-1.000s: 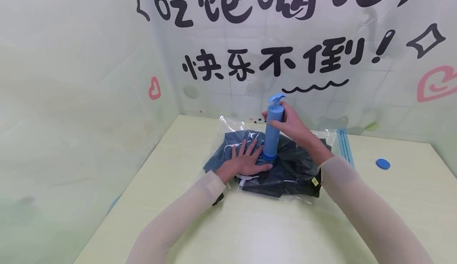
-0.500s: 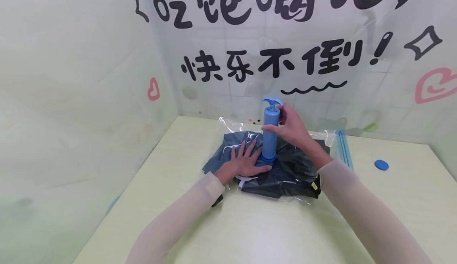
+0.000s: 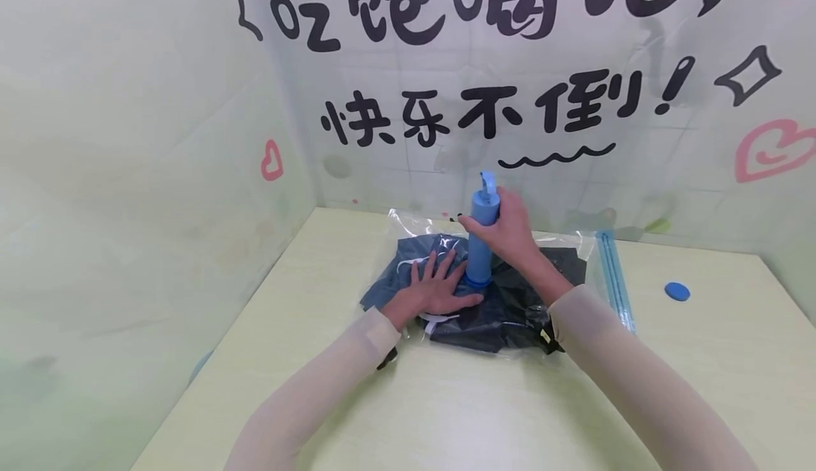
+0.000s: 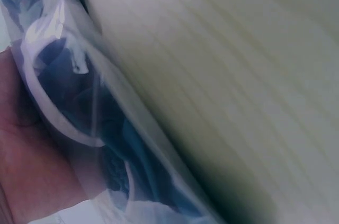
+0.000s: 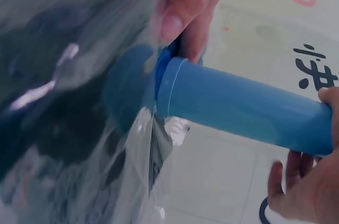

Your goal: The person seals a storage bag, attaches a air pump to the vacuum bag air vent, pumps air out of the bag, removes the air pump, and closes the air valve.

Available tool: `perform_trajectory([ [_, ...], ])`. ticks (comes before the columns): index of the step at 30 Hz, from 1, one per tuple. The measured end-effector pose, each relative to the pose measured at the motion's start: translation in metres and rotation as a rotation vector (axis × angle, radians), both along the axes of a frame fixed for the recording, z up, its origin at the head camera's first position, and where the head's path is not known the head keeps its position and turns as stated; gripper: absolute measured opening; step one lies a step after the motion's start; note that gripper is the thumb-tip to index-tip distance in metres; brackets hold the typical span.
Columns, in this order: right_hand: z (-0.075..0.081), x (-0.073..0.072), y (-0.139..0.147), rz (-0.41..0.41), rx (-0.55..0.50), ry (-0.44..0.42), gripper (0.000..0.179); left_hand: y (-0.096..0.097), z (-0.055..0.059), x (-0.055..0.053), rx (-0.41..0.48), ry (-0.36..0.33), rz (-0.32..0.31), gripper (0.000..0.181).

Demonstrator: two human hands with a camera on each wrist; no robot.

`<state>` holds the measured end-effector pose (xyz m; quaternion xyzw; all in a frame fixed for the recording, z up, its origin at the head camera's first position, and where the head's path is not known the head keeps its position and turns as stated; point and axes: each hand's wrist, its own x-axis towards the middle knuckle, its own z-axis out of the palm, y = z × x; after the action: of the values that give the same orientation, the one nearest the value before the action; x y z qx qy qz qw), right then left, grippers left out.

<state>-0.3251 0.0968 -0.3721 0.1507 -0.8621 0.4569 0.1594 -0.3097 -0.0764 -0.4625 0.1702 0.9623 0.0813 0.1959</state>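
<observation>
A blue hand pump [image 3: 481, 241] stands nearly upright on a clear vacuum bag [image 3: 408, 224] stuffed with dark folded clothes [image 3: 510, 308]. My right hand [image 3: 510, 230] holds the upper part of its barrel, thumb across the near side and fingers behind. The pump's T-shaped handle [image 3: 488, 183] shows almost edge-on. Beside the pump's foot, my left hand [image 3: 438, 292] presses flat on the bag with its fingers spread. In the right wrist view, the barrel [image 5: 249, 110] meets a blue valve rim [image 5: 163, 70] on the film, close to the left fingertips.
A round blue cap [image 3: 677, 291] lies on the pale wooden table [image 3: 701, 358], right of the bag. The bag's blue zip strip [image 3: 615, 280] runs along its right end. Printed sheets [image 3: 408, 103] wall the table at the back and sides.
The pump's handle has turned from a broad view to nearly edge-on. My right hand has turned with the barrel, its wrist shifting left. The left hand stays in place.
</observation>
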Motion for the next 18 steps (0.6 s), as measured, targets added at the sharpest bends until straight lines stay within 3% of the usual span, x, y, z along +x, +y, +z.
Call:
perform_trajectory([
  [6, 0.002, -0.002, 0.008, 0.166, -0.143, -0.166, 0.062, 0.000, 0.000, 0.000, -0.012, 0.001, 0.002, 0.092],
  [13, 0.015, 0.000, 0.015, 0.431, -0.256, -0.159, 0.058, 0.000, 0.002, 0.001, -0.024, -0.004, 0.008, 0.093],
  [18, 0.025, 0.002, 0.022, 0.553, -0.217, -0.163, 0.057, 0.000, 0.000, 0.001, -0.022, -0.003, 0.006, 0.094],
])
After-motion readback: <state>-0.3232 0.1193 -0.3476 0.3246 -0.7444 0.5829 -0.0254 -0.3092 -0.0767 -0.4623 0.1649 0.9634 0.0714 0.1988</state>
